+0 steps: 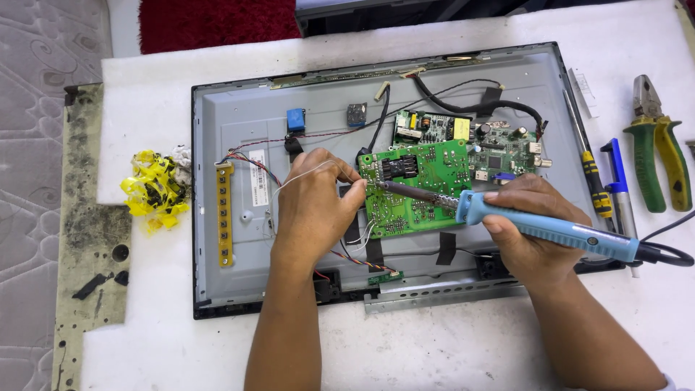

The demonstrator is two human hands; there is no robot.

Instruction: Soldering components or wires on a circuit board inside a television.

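My right hand (534,228) grips a blue-handled soldering iron (550,230), its metal tip touching the upper left of a green circuit board (427,190). My left hand (313,203) rests beside the board's left edge and pinches a thin silvery wire (300,172) that reaches toward the tip. The board lies on the grey metal back of an opened flat screen panel (239,282). A second, smaller board (499,148) with black cables sits just behind it.
A yellow button strip (225,213) lies along the panel's left side. Crumpled yellow tape (154,190) sits on the white table at left. At right lie green-handled pliers (655,156), a yellow-black screwdriver (592,174) and a blue tool (617,181).
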